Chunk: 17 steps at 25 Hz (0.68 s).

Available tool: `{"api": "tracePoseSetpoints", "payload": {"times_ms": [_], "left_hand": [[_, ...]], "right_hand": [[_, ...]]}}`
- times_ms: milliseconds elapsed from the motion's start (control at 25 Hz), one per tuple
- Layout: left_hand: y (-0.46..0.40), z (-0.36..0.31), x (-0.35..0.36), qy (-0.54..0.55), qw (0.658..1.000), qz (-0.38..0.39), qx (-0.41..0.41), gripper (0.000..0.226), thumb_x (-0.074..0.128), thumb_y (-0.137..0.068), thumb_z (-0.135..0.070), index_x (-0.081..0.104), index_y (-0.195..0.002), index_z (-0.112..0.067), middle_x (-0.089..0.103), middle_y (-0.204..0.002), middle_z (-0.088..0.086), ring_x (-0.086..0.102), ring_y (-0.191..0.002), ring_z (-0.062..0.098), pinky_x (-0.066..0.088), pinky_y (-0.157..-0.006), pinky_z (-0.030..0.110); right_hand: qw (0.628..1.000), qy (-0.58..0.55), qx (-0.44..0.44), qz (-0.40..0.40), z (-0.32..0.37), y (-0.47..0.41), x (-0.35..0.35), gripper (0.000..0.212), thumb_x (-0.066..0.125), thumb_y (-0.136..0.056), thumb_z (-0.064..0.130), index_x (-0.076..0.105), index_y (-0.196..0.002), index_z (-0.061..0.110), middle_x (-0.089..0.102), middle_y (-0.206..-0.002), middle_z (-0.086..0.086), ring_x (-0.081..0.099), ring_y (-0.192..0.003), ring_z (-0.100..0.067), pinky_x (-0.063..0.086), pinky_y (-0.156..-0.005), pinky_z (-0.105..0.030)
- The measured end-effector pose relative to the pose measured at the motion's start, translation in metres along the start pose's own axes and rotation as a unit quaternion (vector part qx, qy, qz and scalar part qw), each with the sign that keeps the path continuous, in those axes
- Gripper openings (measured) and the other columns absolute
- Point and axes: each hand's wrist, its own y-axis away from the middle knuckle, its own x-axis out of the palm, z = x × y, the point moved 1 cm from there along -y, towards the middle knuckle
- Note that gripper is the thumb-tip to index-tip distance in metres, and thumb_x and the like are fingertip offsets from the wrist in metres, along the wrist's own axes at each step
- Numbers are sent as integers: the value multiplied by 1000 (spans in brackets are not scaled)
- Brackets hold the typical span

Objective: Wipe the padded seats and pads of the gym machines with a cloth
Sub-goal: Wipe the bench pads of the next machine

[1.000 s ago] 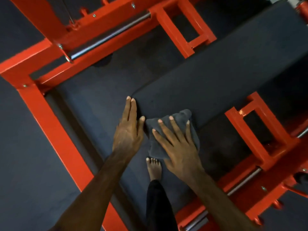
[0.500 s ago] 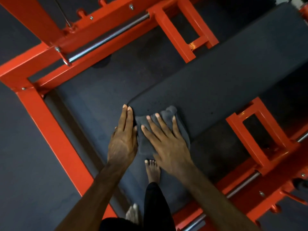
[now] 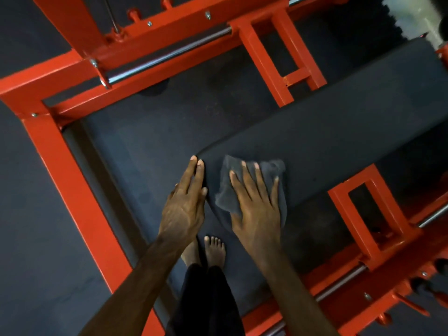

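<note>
A long black padded bench (image 3: 327, 132) runs from the upper right down to its rounded near end at the centre. On that near end lies a crumpled grey cloth (image 3: 226, 190). My right hand (image 3: 257, 202) presses flat on the cloth with straight, spread fingers. My left hand (image 3: 186, 202) rests flat against the pad's left edge, fingers straight and together, beside the cloth and apart from it.
An orange steel frame (image 3: 72, 190) surrounds the bench, with chrome rails (image 3: 169, 55) at upper left and lower right (image 3: 339, 284). Orange bench supports (image 3: 371, 214) stand on both sides. My bare feet (image 3: 214, 251) stand on the dark rubber floor below the pad.
My right hand has slid the cloth to the right and a little further up the pad. My left hand stays at the pad's left edge; a gap has opened between the hands.
</note>
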Motion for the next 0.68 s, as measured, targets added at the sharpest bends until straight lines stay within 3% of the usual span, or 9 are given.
{"api": "tracePoseSetpoints", "payload": {"times_ms": [80, 200, 280, 400, 560, 680], "left_hand": [[1, -1, -3, 8, 1000, -1, 6, 60, 36, -112, -29, 21, -168, -16, 6, -178, -4, 33, -157, 20, 50, -110, 51], [-3, 5, -8, 49, 999, 15, 8, 65, 39, -108, -29, 20, -168, -16, 7, -178, -6, 30, -158, 16, 49, -114, 48], [-1, 9, -11, 51, 998, 19, 9, 62, 35, -110, -29, 19, -169, -17, 8, -177, -7, 34, -157, 20, 45, -117, 50], [4, 9, -13, 30, 999, 29, 33, 61, 35, -112, -25, 16, -169, -15, 4, -178, -5, 36, -156, 24, 46, -114, 55], [1, 7, -13, 55, 998, 40, -1, 65, 37, -111, -28, 13, -169, -18, 2, -177, -8, 22, -158, 8, 42, -120, 48], [3, 3, -12, 52, 998, 42, -5, 62, 33, -113, -36, 12, -170, -21, -1, -177, -13, 19, -160, 7, 37, -124, 46]], "right_hand": [[1000, -4, -22, 19, 24, 31, -2, 83, 64, -87, 35, 35, -163, 21, 20, -174, -4, 11, -162, -28, 17, -125, -65], [992, -1, -122, 21, 17, -18, -2, 79, 64, -87, 32, 40, -161, 20, 29, -171, -5, 17, -161, -27, 18, -125, -65], [997, -1, -81, 14, 2, -39, -5, 75, 59, -89, 31, 40, -161, 22, 30, -171, -3, 18, -161, -25, 16, -125, -65], [1000, -15, 2, 16, 6, 10, -5, 75, 49, -90, 36, 37, -163, 21, 23, -173, 0, 11, -162, -24, 15, -126, -66], [993, 5, -118, 21, 14, -33, -3, 74, 58, -90, 34, 40, -161, 21, 29, -171, -4, 18, -161, -29, 19, -123, -68], [997, 21, -69, 2, 2, -71, -4, 75, 59, -92, 31, 36, -163, 24, 26, -173, -2, 13, -162, -26, 14, -126, -66]]}}
